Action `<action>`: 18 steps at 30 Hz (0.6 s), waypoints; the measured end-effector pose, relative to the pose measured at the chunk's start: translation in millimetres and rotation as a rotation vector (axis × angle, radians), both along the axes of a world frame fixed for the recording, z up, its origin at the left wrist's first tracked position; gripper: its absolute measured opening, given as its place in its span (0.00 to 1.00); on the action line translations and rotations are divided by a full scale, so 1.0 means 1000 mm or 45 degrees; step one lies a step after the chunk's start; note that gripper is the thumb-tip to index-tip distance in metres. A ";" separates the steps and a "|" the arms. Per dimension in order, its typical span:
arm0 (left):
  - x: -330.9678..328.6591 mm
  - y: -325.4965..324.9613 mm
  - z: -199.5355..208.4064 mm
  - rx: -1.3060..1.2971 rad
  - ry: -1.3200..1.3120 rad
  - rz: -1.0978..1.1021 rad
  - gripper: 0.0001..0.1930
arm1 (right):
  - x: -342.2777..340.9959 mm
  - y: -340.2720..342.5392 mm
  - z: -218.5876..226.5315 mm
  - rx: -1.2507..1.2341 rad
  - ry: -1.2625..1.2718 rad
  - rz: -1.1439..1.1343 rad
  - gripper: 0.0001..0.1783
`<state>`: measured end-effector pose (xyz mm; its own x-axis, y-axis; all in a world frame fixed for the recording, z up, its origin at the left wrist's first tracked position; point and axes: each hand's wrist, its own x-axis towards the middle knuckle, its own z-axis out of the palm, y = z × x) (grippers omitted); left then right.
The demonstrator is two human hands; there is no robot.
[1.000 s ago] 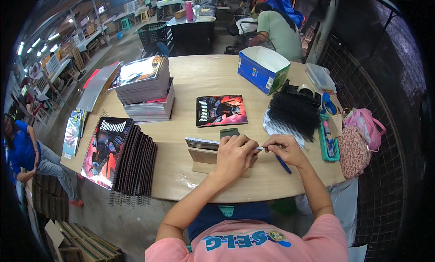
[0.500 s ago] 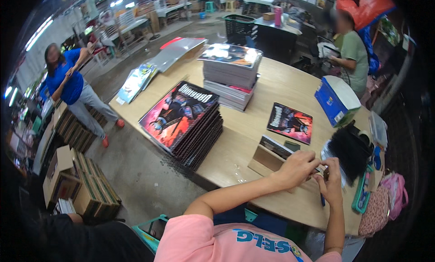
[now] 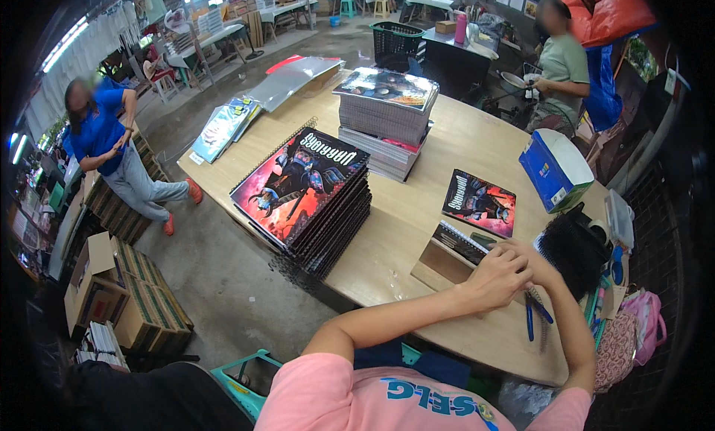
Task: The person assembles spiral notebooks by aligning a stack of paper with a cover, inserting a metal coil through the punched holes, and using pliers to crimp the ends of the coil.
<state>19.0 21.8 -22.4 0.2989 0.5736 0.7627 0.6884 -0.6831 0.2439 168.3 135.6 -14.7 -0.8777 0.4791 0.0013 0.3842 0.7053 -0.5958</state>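
Observation:
A wooden holder stands near the table's front edge, with a spiral-edged notebook set in it. At the holder's right end my left hand has its fingers curled; whatever is between them is hidden. Just beyond it, my right hand reaches across to the same spot. Its fingers are mostly covered by the left hand, so its grip cannot be made out. Blue-handled pliers rest on the table beneath my right wrist. Another notebook with a red and black cover lies flat beyond the holder.
Left of my hands rises a stack of spiral notebooks; behind it stands a pile of booklets. Black binding coils and a blue box are at the right. One person stands at left, another at far right.
My right hand has moved away from me and left, behind my left hand. The pliers' handles, mostly covered by it before, now show on the table. My left hand stays near the holder.

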 end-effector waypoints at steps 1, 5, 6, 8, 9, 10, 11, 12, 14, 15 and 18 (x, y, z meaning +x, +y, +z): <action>0.000 -0.002 0.007 0.031 -0.028 -0.039 0.17 | -0.004 0.007 -0.014 0.027 -0.053 0.076 0.29; -0.005 0.000 -0.004 0.015 0.093 0.004 0.19 | -0.039 0.010 -0.055 0.126 -0.287 -0.037 0.33; -0.007 -0.001 -0.003 0.015 0.047 -0.015 0.19 | -0.045 0.004 -0.045 0.137 -0.357 -0.079 0.32; -0.010 -0.004 0.003 0.018 -0.046 -0.051 0.19 | -0.047 0.004 -0.045 0.279 -0.316 -0.102 0.32; -0.007 -0.001 0.001 0.030 -0.028 -0.065 0.19 | -0.038 0.010 -0.056 0.416 -0.211 -0.100 0.32; -0.005 0.003 -0.002 0.042 -0.010 -0.079 0.19 | -0.028 0.018 -0.080 0.406 0.067 -0.130 0.32; -0.007 0.003 -0.001 0.043 0.010 -0.077 0.19 | -0.036 0.014 -0.085 0.399 0.340 -0.116 0.33; -0.007 0.003 0.000 0.037 -0.019 -0.093 0.19 | -0.032 0.014 -0.081 0.313 0.193 -0.194 0.35; -0.010 0.001 0.003 0.024 -0.073 -0.112 0.18 | -0.037 0.002 -0.048 -0.024 0.051 -0.424 0.39; -0.011 0.001 0.000 -0.054 -0.024 -0.098 0.18 | -0.042 -0.008 -0.024 -0.215 0.001 -0.590 0.41; -0.007 -0.001 0.001 -0.102 -0.015 -0.068 0.16 | 0.008 0.004 0.006 -0.028 0.064 -0.342 0.47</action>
